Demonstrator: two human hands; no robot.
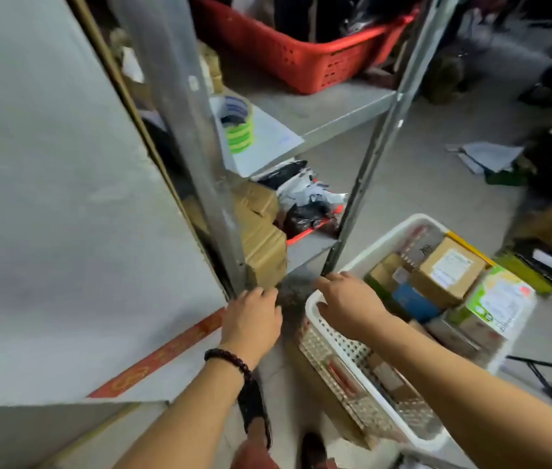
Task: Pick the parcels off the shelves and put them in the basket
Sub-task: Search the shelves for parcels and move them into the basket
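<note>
Left hand point(251, 319) (bead bracelet point(230, 362) on that wrist) sits knuckles-up at the foot of the shelf post point(200, 147), fingers curled down. Something dark and blurred lies just past them, and I can't tell whether the hand has hold of it or of nothing. Right hand point(349, 308) is palm-down w/ fingers spread and fairly straight over the near corner of the white basket point(386, 240), holding nothing.

The basket stands on the floor just right of the shelving and is already well filled, e.g. a brown box point(449, 269) w/ a label on top.

Parcels left to pick: a stack of cardboard boxes point(262, 245) on the low shelf just beyond the left hand, and behind them a heap of black and white mailer bags point(305, 198). The boxes look stiff and prob. light enough for one hand. They're best taken by opposite side faces, thumb on one, fingers on the other. The bags look soft and slick, so they'll likely sag; bunch the plastic or scoop from beneath.

Further up, tape rolls point(239, 128) and a red crate point(301, 59) sit on the next shelf.
</note>
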